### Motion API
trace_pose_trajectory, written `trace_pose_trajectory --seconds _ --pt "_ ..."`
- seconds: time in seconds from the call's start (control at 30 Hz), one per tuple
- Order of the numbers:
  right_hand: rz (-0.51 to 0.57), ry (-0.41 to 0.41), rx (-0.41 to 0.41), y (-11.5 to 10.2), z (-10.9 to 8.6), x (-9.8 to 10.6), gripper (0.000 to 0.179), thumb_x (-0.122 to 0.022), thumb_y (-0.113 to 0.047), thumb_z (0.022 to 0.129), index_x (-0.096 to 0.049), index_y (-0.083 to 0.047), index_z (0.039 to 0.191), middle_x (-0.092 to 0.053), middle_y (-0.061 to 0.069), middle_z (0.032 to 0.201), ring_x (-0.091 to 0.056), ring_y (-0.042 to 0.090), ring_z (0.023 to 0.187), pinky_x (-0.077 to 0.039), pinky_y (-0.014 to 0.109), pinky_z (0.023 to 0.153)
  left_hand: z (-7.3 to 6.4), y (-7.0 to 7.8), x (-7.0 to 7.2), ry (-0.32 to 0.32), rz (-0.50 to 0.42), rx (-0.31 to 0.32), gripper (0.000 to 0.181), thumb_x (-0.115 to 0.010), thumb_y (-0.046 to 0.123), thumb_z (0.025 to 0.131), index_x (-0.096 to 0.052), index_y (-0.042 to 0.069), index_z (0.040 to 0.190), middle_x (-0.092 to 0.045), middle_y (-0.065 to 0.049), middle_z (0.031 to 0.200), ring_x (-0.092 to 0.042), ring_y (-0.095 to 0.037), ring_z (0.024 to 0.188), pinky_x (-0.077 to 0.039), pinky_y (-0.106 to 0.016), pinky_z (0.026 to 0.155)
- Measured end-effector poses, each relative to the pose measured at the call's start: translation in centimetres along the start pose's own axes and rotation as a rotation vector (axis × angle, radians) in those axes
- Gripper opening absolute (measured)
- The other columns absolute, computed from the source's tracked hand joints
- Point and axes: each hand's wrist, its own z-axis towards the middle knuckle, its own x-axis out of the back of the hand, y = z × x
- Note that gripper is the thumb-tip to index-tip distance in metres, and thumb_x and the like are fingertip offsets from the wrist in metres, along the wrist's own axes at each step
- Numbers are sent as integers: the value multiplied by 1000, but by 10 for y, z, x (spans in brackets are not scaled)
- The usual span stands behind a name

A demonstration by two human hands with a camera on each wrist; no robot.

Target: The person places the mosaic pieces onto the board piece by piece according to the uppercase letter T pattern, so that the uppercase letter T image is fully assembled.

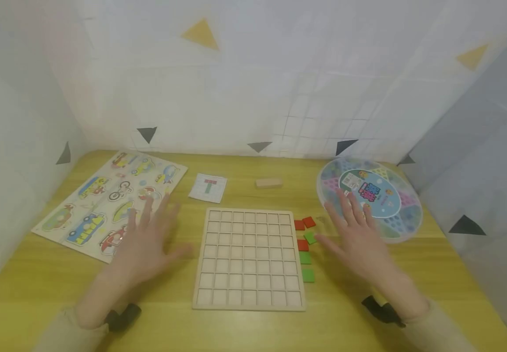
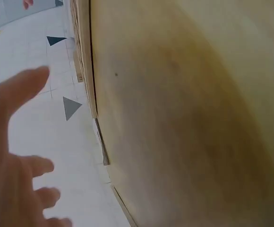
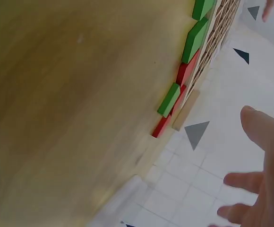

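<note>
My left hand [image 1: 145,247] hovers with spread fingers over the right edge of a wooden vehicle puzzle board [image 1: 99,168], holding nothing. On the other side, my right hand [image 1: 359,244] is spread too, its fingers overlapping a round game box [image 1: 411,222] in the head view. Between the hands lies a square wooden grid board [image 1: 238,266] with its cells bare. Along its right edge lie several small square tiles, among them a red tile [image 1: 303,245] and a green tile [image 1: 308,275]. The right thumb is nearest a tilted green tile [image 1: 309,238].
Behind the grid board lie a white card [image 1: 200,190] with a red and green T pattern and a small wooden block [image 1: 268,183]. The yellow wooden table [image 1: 165,318] meets a pale cloth wall [image 1: 253,107] at the back, with more cloth at both sides.
</note>
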Motion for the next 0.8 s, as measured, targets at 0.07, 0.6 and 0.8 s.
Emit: trace_pose_trajectory --seconds 0.07,0.6,0.8 --pt "61 -2 -6 -1 2 -2 77 -57 -54 96 -36 -11 156 -6 12 169 -7 37 154 -13 65 121 -3 2 -2 -69 -65 -28 101 -60 69 87 -21 12 160 -9 -13 168 -2 -44 153 -7 -71 118" --pt "422 93 3 4 38 -23 31 -68 -2 91 -67 0 122 -67 18 127 -60 40 121 -48 59 101 -17 18 -13 -431 -299 -229 128 -74 77 65 -15 16 162 -2 2 169 -3 -33 155 0 -66 121" --pt "469 43 6 4 45 -29 26 -68 4 89 -72 0 114 -73 16 116 -68 36 107 -55 54 93 -17 19 -16 -417 -269 -246 129 -70 80 65 -15 15 162 -2 1 169 -4 -33 154 0 -67 120"
